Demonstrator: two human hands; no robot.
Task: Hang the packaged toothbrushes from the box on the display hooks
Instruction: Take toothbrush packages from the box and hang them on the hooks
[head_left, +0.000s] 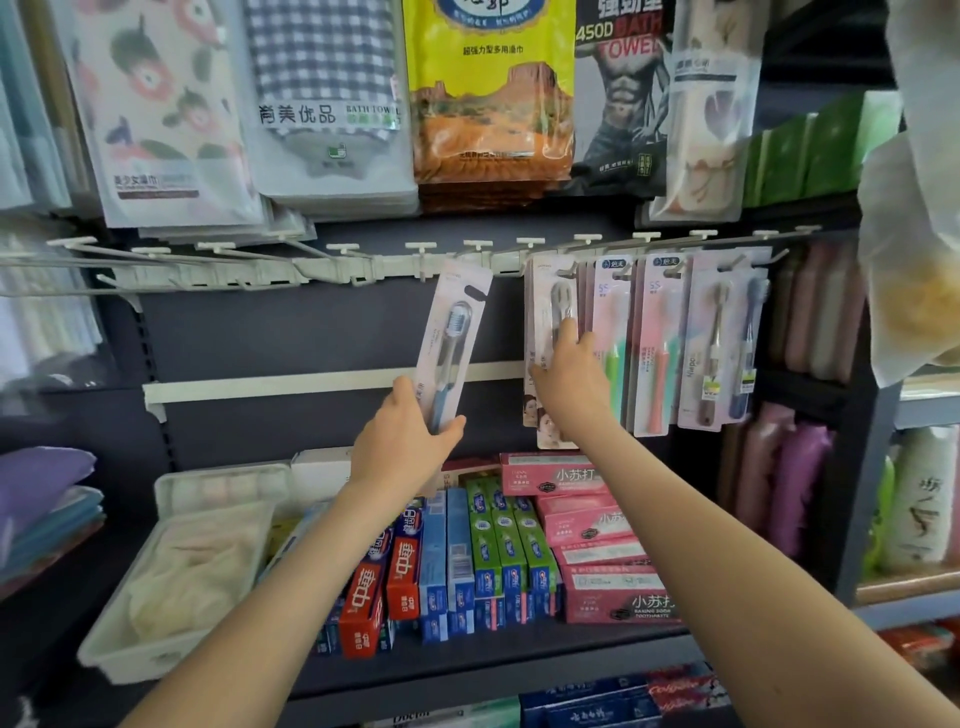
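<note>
My left hand (402, 441) grips the bottom of a packaged toothbrush (454, 332) with a blue handle. The pack is tilted, and its top reaches up to an empty white display hook (423, 254). My right hand (569, 374) rests flat against the front of a hanging toothbrush pack (550, 301) on the hook to the right. Further right hang pink packs (654, 338) and a two-brush pack (727, 332). A row of white hooks (530, 244) runs along the rail. The box is not in view.
Bath towel packs (322, 104) hang above the rail. Toothpaste cartons (467, 551) fill the shelf below my arms, next to a white tray (171, 566) of cloths. Folded towels (41, 499) lie at left; bottles (919, 499) stand at right.
</note>
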